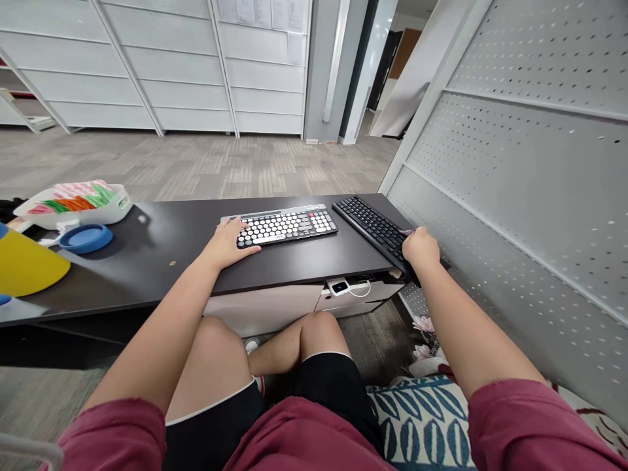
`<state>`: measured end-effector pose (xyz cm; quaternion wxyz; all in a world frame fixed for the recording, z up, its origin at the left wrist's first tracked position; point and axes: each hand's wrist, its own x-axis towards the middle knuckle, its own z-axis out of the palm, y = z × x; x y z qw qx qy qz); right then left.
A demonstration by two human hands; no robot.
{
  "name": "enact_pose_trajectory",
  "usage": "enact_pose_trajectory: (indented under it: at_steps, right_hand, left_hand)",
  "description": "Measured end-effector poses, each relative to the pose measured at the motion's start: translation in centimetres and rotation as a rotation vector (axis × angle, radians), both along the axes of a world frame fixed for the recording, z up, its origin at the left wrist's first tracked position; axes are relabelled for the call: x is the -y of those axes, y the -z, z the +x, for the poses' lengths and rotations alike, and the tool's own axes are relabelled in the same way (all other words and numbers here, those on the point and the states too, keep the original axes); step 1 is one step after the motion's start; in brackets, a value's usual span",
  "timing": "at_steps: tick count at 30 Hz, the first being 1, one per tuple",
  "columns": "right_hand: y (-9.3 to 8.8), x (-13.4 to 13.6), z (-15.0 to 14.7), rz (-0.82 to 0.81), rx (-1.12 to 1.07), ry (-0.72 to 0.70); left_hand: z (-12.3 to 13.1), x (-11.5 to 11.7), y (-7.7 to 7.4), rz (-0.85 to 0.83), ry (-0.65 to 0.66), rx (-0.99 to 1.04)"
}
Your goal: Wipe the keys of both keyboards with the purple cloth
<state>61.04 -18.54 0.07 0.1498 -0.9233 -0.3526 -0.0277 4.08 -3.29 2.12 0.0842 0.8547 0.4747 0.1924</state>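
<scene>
My left hand [228, 243] lies over the left end of a keyboard with round white and grey keys [284, 226]. Its fingers rest on the keys, and the thumb is spread along the front edge. To the right, a black keyboard [370, 226] lies at an angle along the desk's right side. My right hand [420, 250] is closed in a fist at that keyboard's near end. A small purplish bit of something [407, 232] pokes out of the fist; the rest is hidden by the fingers.
On the dark desk [181, 261] at left are a white basket [115, 208] of colourful items, a blue round object [86, 238] and a yellow object [29, 265]. A perforated grey panel [490, 176] borders the right. A white device with a cable [338, 287] sits under the desk's front edge.
</scene>
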Motion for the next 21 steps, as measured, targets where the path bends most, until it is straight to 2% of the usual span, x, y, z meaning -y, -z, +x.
enact_pose_trajectory:
  at_steps: [11,15,21]
  right_hand:
    - [-0.5,1.2,-1.7,-0.008,-0.003,0.02]
    - [-0.5,2.7,-2.7,-0.009,0.001,0.032]
    - [-0.1,5.2,-3.8,-0.008,0.001,0.127]
  left_hand:
    - [-0.2,-0.1,0.4,0.008,-0.021,-0.007]
    - [-0.4,-0.3,0.6,0.012,-0.015,0.009]
    - [-0.4,-0.2,0.5,-0.007,-0.017,0.045]
